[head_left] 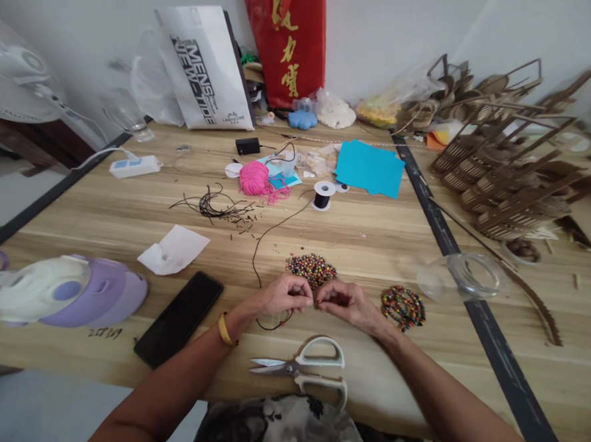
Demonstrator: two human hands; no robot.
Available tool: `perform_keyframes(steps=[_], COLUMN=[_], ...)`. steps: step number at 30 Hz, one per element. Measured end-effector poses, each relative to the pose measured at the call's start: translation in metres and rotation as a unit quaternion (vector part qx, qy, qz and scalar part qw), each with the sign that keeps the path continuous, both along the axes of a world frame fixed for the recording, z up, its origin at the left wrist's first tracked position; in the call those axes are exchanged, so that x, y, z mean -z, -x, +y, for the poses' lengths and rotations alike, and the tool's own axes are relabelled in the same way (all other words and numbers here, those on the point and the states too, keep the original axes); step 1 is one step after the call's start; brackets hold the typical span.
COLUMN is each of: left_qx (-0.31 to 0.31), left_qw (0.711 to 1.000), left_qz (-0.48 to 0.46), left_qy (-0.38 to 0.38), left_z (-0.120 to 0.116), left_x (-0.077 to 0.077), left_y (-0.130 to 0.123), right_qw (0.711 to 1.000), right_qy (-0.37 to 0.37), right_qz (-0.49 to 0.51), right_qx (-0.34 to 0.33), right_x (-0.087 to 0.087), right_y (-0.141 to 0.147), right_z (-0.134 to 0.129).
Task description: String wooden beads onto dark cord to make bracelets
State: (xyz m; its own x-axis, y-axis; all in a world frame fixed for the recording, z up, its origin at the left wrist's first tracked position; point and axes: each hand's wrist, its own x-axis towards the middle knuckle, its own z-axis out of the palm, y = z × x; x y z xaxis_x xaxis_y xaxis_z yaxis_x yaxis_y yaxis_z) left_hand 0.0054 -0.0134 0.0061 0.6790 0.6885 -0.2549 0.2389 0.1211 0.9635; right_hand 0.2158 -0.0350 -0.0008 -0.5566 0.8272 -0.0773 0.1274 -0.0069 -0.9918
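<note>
My left hand point(285, 294) is pinched closed on the dark cord point(256, 252), which loops out beneath it with a few red beads on it and runs back to a black spool point(322, 195). Close against it, my right hand point(346, 303) pinches a small bead between thumb and finger. Just behind both hands lies a pile of loose multicoloured beads point(311, 267). To the right of my right hand rests a coil of strung beads point(403, 307). Scissors point(293, 367) with white handles lie spread apart in front of my hands.
A black phone point(179, 319) and a purple-and-white device point(73, 291) lie to the left. White paper point(173, 250), cut dark cords point(216, 205), pink yarn point(255, 178) and blue sheets point(369, 168) lie farther back. Clear lids point(465, 277) and brown baskets point(508, 174) are at the right.
</note>
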Motion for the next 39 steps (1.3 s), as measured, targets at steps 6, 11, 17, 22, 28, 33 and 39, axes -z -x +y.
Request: perform_keyframes(steps=[6,11,17,22,28,33,39], left_qx=[0.006,0.005,0.005,0.005,0.005,0.002,0.003], left_qw=[1.0,1.0,1.0,1.0,1.0,1.0,1.0], left_qz=[0.0,0.001,0.006,0.002,0.0,0.0,0.004], left_qy=[0.003,0.001,0.002,-0.003,-0.008,-0.002,-0.004], left_z=[0.0002,0.0003,0.0001,0.0001,-0.0004,-0.0008,-0.0004], left_x=[0.007,0.0048,0.0031,0.0029,0.0043,0.0056,0.0035], left_y=[0.0014,0.0008,-0.0002,-0.0011,-0.0019,-0.0015,-0.0005], right_qw=[1.0,1.0,1.0,1.0,1.0,1.0,1.0], right_qy=[-0.009,-0.012,-0.009,-0.011,-0.013,-0.008,0.001], right_qz=[-0.01,-0.012,-0.012,-0.017,-0.016,-0.014,-0.002], right_qx=[0.001,-0.001,-0.001,-0.002,0.002,0.001,-0.004], right_x=[-0.0006,-0.0006,-0.0001,0.0005,-0.0007,-0.0007,-0.0006], right_y=[-0.0001,-0.0002,-0.0002,-0.0005,0.0004,0.0002,-0.0004], right_z=[-0.0001,-0.0003,-0.0003,0.0001,-0.0003,-0.0005,-0.0003])
